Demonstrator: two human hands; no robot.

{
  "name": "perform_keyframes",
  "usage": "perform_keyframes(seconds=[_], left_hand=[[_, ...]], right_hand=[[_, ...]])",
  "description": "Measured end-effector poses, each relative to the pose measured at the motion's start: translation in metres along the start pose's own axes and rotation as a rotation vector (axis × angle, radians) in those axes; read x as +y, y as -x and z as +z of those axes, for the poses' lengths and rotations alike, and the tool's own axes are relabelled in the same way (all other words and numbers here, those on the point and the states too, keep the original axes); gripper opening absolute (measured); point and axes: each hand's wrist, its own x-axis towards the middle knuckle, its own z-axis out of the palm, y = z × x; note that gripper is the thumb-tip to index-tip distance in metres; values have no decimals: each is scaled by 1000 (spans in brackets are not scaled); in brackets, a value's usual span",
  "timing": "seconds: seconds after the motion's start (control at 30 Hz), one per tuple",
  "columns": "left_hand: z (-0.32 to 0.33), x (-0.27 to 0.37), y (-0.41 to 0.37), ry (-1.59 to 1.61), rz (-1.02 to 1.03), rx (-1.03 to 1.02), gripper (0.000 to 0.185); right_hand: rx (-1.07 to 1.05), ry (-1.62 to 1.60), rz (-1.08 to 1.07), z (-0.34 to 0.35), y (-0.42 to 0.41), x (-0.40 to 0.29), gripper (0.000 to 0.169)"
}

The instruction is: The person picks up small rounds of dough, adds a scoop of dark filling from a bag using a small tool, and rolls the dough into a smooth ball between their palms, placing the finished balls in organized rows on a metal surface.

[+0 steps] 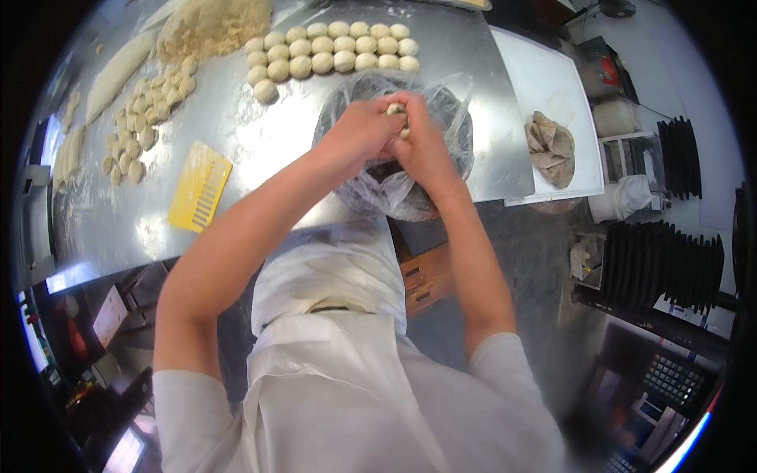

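Both my hands meet over a bowl lined with a clear plastic bag [452,124]. Between them is a small piece of pale dough [395,109], mostly covered by my fingers. My left hand [362,131] cups it from one side, and my right hand [421,139] curls around it from the other. Dark contents [381,170] show inside the bowl below my hands. Just beyond the bowl, round dough balls [322,45] sit in rows on the steel table.
The steel worktable [248,127] carries small cut dough pieces [139,109], a long dough roll [118,74] and a large dough mass [216,29]. A yellow slotted scraper [200,186] lies near my left forearm. To the right, a crumpled cloth [550,149] rests on a white board [532,65].
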Motion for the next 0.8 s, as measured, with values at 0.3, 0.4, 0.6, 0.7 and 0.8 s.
perform_keyframes(seconds=[0.3, 0.4, 0.6, 0.7, 0.8], left_hand=[[-9, 25, 23, 368, -202, -179, 33], [-19, 4, 13, 467, -215, -97, 35], [-6, -7, 15, 533, -120, 25, 32], [-5, -12, 11, 444, -116, 27, 27], [-4, -19, 6, 350, -101, 40, 23]], right_hand=[[21, -479, 75, 0, 7, 2, 58], [-44, -303, 35, -5, 0, -6, 79], [-70, -320, 206, -11, 12, -27, 67], [-32, -193, 178, 2, 9, -14, 54], [-2, -80, 100, 6, 6, -14, 42]])
